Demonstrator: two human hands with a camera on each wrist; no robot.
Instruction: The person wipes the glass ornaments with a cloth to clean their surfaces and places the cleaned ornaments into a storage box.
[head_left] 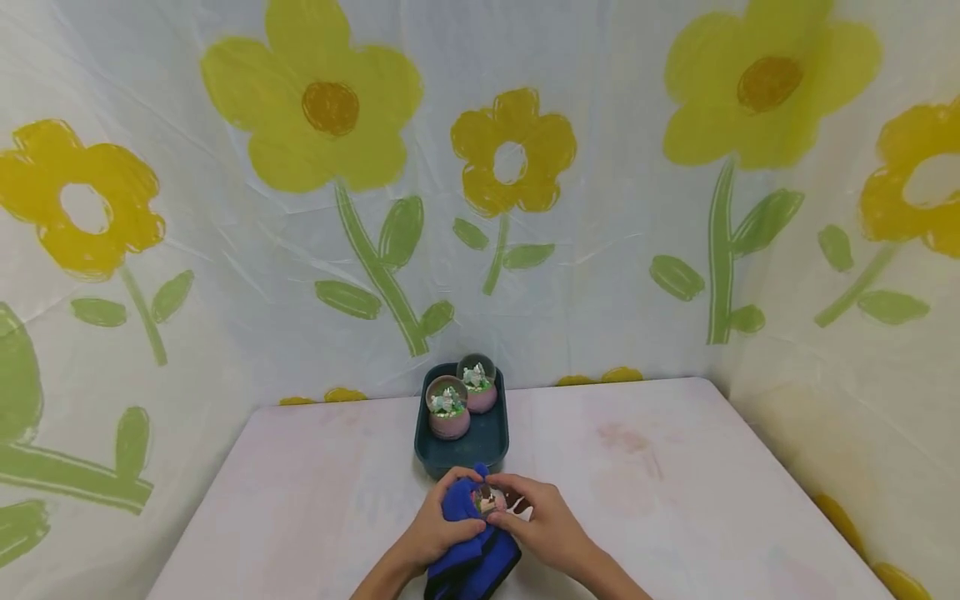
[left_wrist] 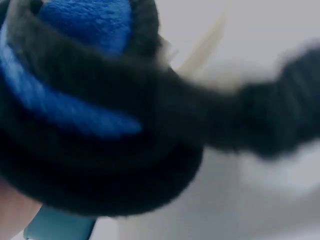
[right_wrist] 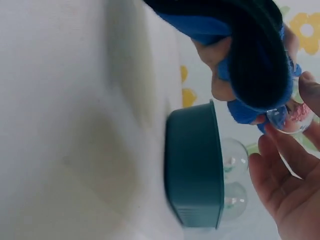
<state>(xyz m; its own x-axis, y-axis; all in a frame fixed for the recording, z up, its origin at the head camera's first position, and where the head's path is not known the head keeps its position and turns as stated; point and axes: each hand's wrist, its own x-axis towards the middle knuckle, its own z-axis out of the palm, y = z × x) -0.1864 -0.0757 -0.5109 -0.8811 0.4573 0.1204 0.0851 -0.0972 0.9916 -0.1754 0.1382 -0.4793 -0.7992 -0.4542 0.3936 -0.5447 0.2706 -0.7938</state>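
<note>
A blue cloth point(head_left: 474, 568) with black edging is bunched in my left hand point(head_left: 431, 533), its fingers curled round it. The cloth lies against a small snow globe point(head_left: 489, 499), which has a clear dome and pinkish parts inside. My right hand point(head_left: 553, 523) pinches the globe from the right between thumb and fingers. In the right wrist view the globe point(right_wrist: 299, 116) shows beside the cloth point(right_wrist: 260, 65), above table height. The left wrist view is mostly filled by the folded cloth point(left_wrist: 85, 110), and only a bit of the left hand point(left_wrist: 15, 212) shows.
Just beyond the hands stands a dark teal tray point(head_left: 461, 455) at the table's back edge. Two snow globes with pink bases, a nearer one point(head_left: 448, 410) and a farther one point(head_left: 480, 385), sit in it. A flower-printed sheet point(head_left: 585, 317) surrounds the pale table point(head_left: 315, 500).
</note>
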